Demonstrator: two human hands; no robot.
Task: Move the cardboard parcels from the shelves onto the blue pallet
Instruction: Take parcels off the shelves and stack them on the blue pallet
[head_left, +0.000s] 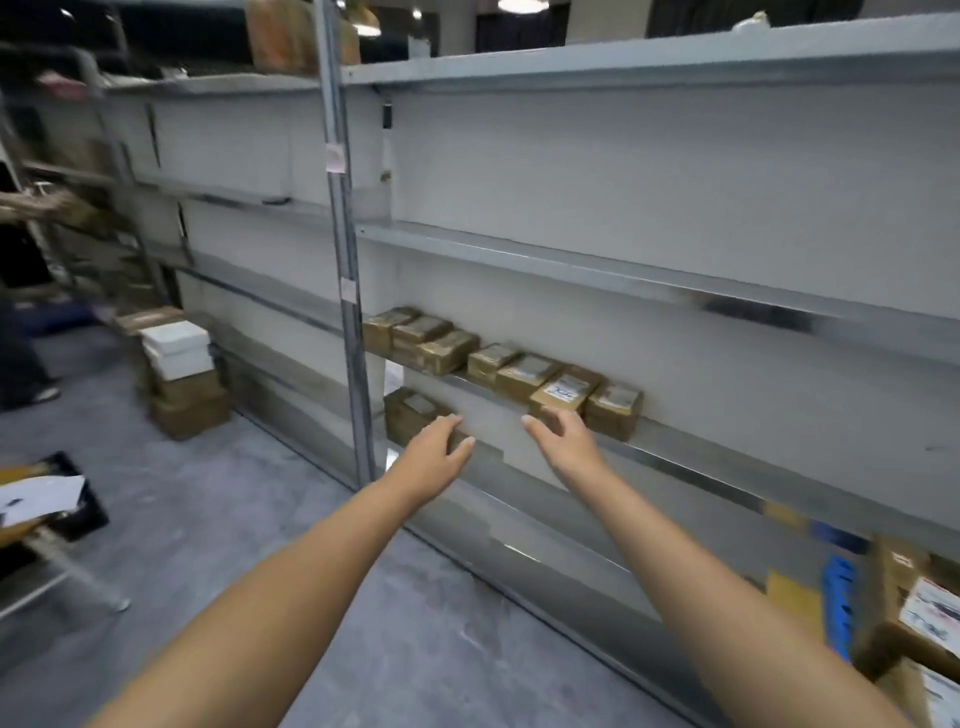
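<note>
Several small cardboard parcels (524, 371) stand in a row on a grey metal shelf (701, 452). One more parcel (410, 413) sits on the shelf below, at the left. My left hand (434, 447) is stretched out with fingers apart, just in front of that lower parcel. My right hand (563, 439) is spread open below a labelled parcel (566, 392) in the row, near the shelf's front lip. Neither hand holds anything. No blue pallet is clearly in view.
The upper shelves (649, 270) hold nothing here. A stack of white and brown boxes (179, 376) stands on the grey floor at left. Larger labelled boxes (919, 613) and something blue (839, 597) sit at the lower right. An upright steel post (345, 249) divides the rack.
</note>
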